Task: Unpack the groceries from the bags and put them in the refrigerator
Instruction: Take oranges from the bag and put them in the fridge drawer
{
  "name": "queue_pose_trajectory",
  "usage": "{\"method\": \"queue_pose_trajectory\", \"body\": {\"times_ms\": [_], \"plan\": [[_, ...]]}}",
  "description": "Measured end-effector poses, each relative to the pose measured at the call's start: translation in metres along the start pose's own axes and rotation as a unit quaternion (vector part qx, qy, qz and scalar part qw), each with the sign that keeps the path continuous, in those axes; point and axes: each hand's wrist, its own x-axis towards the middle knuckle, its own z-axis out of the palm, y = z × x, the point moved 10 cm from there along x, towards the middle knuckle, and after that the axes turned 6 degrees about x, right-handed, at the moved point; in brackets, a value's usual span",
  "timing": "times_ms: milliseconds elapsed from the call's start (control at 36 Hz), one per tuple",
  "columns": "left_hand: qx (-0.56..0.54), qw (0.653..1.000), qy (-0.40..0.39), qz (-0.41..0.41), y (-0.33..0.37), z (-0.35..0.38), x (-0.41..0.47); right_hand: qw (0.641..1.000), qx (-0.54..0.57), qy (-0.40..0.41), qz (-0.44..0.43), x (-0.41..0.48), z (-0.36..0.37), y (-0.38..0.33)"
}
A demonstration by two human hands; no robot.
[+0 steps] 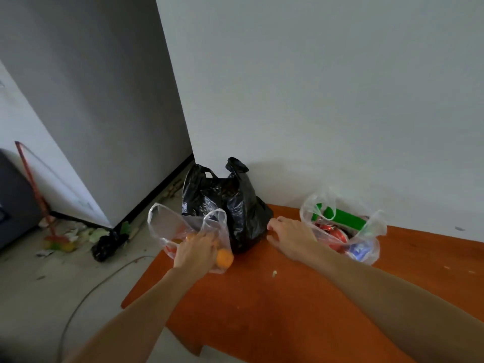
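- Your left hand (195, 248) reaches into the mouth of the left clear bag (159, 218), which sits at the desk's left edge. Its fingers are sunk among the fruit, so I cannot tell whether they have closed on anything.
- One orange (225, 258) presses against the bag's wall just beside that hand. It looks like the easiest thing to take out first.
- Your right hand (290, 237) lies palm down with fingers spread and holds nothing. It sits between the black bag (235, 205) and the right clear bag (377, 231), probably to steady things while the other hand digs.
- All three bags stand on the orange desk (262, 310) near the wall. The right one gapes open around a green box (343, 218).
- What looks like the refrigerator (104, 100), a tall grey cabinet, stands to your left near the desk. You see only its side, so I cannot tell whether the door is open.
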Motion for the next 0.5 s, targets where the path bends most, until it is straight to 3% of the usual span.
{"method": "queue_pose_trajectory", "body": {"times_ms": [194, 333, 417, 500], "plan": [[-0.049, 0.994, 0.028, -0.093, -0.086, 0.011, 0.047, 0.993, 0.084, 0.022, -0.079, 0.116, 0.013, -0.051], [-0.018, 0.996, -0.033, -0.086, -0.121, 0.031, 0.075, 0.977, 0.172, 0.021, -0.124, 0.183, 0.034, -0.095], [-0.006, 0.994, -0.07, -0.085, -0.138, 0.049, 0.084, 0.97, 0.214, -0.039, -0.11, 0.207, 0.076, -0.111], [0.001, 0.992, -0.105, -0.075, -0.153, 0.078, 0.096, 0.966, 0.163, -0.174, -0.097, 0.208, 0.142, -0.122]]}}
